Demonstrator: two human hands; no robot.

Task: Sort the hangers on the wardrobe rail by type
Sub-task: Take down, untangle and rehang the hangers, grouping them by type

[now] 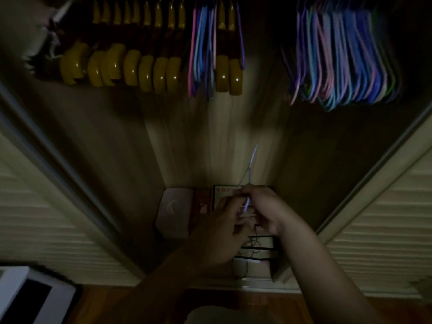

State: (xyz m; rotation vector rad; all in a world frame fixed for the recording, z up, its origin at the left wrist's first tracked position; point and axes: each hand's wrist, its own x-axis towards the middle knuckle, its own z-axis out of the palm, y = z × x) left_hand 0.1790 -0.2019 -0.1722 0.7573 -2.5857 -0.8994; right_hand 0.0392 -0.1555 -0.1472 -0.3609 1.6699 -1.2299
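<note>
Two hands meet low in the middle of the dark wardrobe. Up at the top left, a row of fat yellow wooden hangers [131, 66] hangs from the top edge of the wardrobe. Just to their right hangs a small bunch of thin plastic hangers [201, 52] in pink, blue and purple. Touching that bunch on its right are two more yellow hangers [228, 73], so the two kinds are mixed there. Well apart, near the top right corner, hangs a big bunch of coloured plastic hangers [343, 61], and it looks blurry.

Down on the wardrobe floor, a white box [174, 212] lies at the left. Beside it is a red and dark box [205, 199], and dark boxes with thin black cords [257, 247] sit near the front edge.

The left hand [222, 228] has its fingers bent toward the middle, and they seem to touch a thin pale purple hanger [249, 181], but it is too dark to tell if they grip it. The right hand [264, 206] is curled round that same hanger and holds it. The hanger sticks up from between the hands and leans a little to the right, far below the hangers at the top.

A slatted door [385, 230] stands at the right side.
</note>
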